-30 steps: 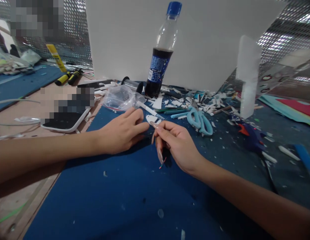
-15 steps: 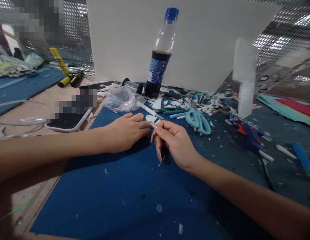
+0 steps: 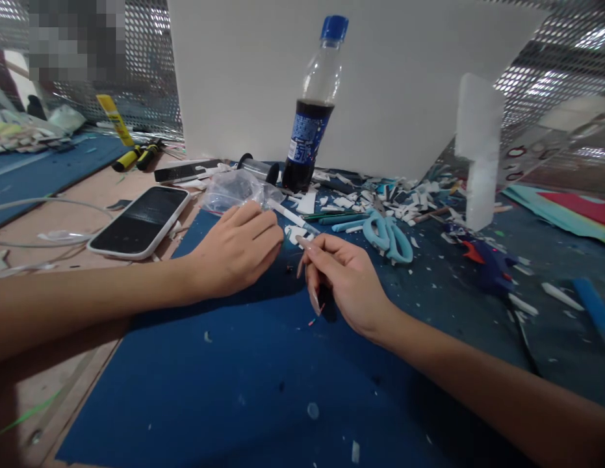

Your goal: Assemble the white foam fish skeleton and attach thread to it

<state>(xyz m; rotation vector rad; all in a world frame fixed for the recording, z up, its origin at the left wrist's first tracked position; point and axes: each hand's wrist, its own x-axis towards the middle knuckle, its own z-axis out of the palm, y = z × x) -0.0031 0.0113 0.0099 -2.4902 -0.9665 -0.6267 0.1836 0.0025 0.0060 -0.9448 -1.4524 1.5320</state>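
My left hand hovers low over the blue mat, back upward, with its fingers curled in. Whatever those fingers may hold is hidden. Just to its right, a small gap away, my right hand has thumb and index finger pinched together, the other fingers bent below. No nameable object shows in the pinch. Beneath its fingertips is a tiny pink-and-blue sliver; I cannot tell whether it touches the hand. White cut scraps lie behind the fingertips, beside a white stick and a clear plastic bag.
A cola bottle stands before a white board. Light-blue scissors lie right, with a glue gun and its cord beyond. An upright white foam piece stands behind. Left are a phone and yellow-black handled tools.
My left hand has drawn back left and up from my right hand, its fingers more curled, opening a gap. My right hand has barely moved.
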